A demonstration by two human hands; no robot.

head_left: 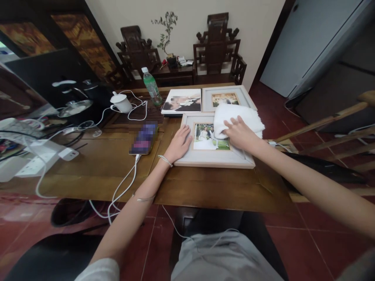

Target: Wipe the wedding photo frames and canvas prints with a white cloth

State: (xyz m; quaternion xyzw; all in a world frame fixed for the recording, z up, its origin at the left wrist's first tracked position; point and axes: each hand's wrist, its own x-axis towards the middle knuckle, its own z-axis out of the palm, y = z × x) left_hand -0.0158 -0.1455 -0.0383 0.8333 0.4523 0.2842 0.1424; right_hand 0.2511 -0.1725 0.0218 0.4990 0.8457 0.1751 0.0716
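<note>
A picture frame [213,159] with a wide pale border lies flat near the table's front edge, a photo of two people on grass inside it. My left hand [179,143] rests on the frame's left border, its fingers stretched out flat. With bent fingers, my right hand [238,132] grips a folded white towel [249,115], pressed on the frame's upper right part. The towel covers part of the photo and overlaps a second pale frame [249,97] behind. Left of that one lies a white-edged picture [183,93], partly pixelated.
On the wooden table [187,183] stand a green-labelled bottle [152,88] and a lidded white cup [121,103]. A phone [145,138] with a white cable lies left of my left hand. Farther left are a power strip [38,162], tangled cables and a glass-lidded pot [75,109].
</note>
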